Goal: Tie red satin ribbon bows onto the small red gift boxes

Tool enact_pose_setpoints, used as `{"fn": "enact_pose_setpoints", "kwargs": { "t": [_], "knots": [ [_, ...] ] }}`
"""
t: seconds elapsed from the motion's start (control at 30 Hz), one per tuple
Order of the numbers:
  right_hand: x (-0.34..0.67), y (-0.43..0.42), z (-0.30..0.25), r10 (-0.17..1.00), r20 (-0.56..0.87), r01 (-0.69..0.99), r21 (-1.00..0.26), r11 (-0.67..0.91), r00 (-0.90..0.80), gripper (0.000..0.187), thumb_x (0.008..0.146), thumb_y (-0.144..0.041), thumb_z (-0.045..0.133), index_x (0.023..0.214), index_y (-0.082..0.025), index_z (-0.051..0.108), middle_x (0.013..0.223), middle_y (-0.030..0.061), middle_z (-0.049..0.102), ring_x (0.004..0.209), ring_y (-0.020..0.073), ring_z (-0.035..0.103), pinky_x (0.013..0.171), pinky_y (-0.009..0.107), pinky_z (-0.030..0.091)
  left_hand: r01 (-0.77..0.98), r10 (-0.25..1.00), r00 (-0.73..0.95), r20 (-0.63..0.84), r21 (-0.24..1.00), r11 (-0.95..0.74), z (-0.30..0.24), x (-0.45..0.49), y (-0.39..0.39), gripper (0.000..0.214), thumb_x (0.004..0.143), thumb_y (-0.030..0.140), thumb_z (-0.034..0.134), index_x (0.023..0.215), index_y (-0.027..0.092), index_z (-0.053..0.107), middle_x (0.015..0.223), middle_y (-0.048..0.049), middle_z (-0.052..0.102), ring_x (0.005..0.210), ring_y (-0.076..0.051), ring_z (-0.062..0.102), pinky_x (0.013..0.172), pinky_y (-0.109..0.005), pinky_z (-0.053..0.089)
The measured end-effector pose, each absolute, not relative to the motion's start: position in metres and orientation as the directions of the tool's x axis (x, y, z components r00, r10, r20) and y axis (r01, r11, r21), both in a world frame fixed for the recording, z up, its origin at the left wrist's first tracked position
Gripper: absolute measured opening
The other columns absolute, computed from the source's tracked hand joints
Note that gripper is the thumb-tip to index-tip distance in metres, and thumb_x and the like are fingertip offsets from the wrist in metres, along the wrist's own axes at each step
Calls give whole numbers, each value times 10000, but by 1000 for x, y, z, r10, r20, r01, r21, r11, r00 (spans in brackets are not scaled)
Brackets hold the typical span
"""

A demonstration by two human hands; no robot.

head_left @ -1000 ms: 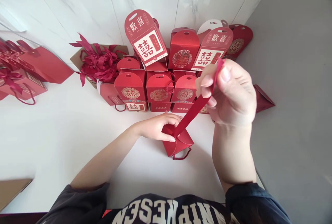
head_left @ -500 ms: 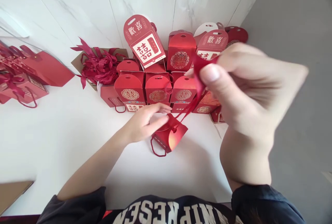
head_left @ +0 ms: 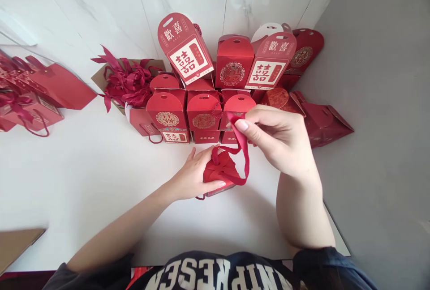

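A small red gift box [head_left: 214,172] stands on the white table, its top flaps folded inward over one another. My left hand [head_left: 188,177] grips it from the left, thumb along the near side and fingers around the far side. Up and to the right, my right hand [head_left: 282,140] pinches the ends of a dark red satin ribbon [head_left: 246,164] between thumb and forefinger. The ribbon hangs in a loose loop down to the box top, where it passes through the flaps. A bit of red cord handle [head_left: 200,198] shows under my left hand.
Several red gift boxes [head_left: 168,113] with gold or white patterns stand stacked against the marbled wall. Left of them is an open carton heaped with red ribbons [head_left: 129,82]. Finished-looking red bags [head_left: 63,86] lie far left; cardboard [head_left: 20,245] lies near left. A grey wall [head_left: 379,102] bounds the right.
My right hand has come down and farther from my face with the ribbon, which now hangs slack. My left hand has closed around the box, whose flaps are now folded down.
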State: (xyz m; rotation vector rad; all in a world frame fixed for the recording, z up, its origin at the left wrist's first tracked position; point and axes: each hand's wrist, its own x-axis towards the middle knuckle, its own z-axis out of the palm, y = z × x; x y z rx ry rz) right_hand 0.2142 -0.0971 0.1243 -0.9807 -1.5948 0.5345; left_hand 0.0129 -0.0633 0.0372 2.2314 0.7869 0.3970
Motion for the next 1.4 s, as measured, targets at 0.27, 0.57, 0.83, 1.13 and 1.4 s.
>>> {"fn": "enact_pose_setpoints", "kwargs": {
  "t": [0.27,0.57,0.83,1.13,1.4],
  "knots": [
    [215,-100,124,784,620,130,-779,614,12,207,880,-321,667,703,-232,726,660,14,630,549,131,509,485,281,431,298,669,641,376,682,-668,27,7,-69,872,740,403,767,1455,270,285,1442,-150,436,1319,-340,438,1092,-538,365],
    [214,-106,120,785,614,84,-781,619,-83,155,865,-255,682,722,-215,726,726,36,654,612,144,561,496,281,454,258,475,723,502,441,-859,28,-2,-54,340,821,34,526,1060,246,642,1032,-61,628,950,-205,581,871,-388,497],
    [211,-98,110,772,631,93,-776,624,78,175,882,-294,661,731,-255,740,640,10,613,534,132,480,474,286,412,238,374,774,510,314,-919,14,-3,-45,275,762,35,545,862,230,711,876,-56,609,799,-193,531,732,-361,469],
    [202,-98,133,705,687,157,-727,668,177,178,871,-314,671,707,-294,739,615,0,595,519,150,478,509,328,412,216,414,791,451,428,-878,25,-1,-45,274,853,142,523,1001,243,730,915,-67,621,861,-201,572,811,-376,476],
    [200,-98,145,729,652,302,-752,587,207,221,889,-387,642,687,-314,698,631,6,630,608,207,584,528,364,443,222,517,741,429,569,-791,34,-1,-47,378,768,485,719,1040,228,666,1051,-80,637,974,-247,589,896,-416,453]
  ]
}}
